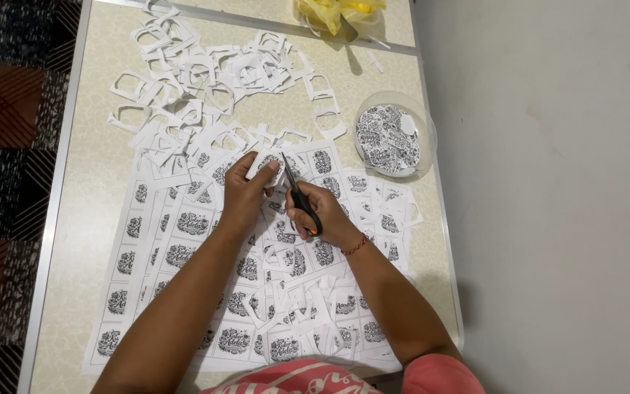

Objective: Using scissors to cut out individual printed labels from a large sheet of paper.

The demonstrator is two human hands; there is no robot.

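Right now I see the left hand (242,195) pinching a small printed paper cutout (266,162) between thumb and fingertips, the fingers curled closed on its lower edge. Just beside it, the right hand (324,213) is closed around the handles of a pair of scissors (297,195) (dark blades, a bit of orange at the grip), with the blades pointing up toward the cutout and their tips touching or nearly touching its edge; I cannot tell how far the blades are parted. A thin red bracelet (356,246) sits on the right wrist.

Both hands hover over printed sheets (184,241) of black-and-white labels laid in overlapping rows across the counter (92,146), which is pale and speckled with a metal rim. Loose trimmed strips lie scattered over the sheets near my body. Farther up the counter is a heap of white paper offcuts (205,80), mostly hollow frames. To the right of the hands, well apart, stands a round clear container (391,138) holding finished cutouts. At the far edge lies a crumpled yellow plastic bag (337,13).
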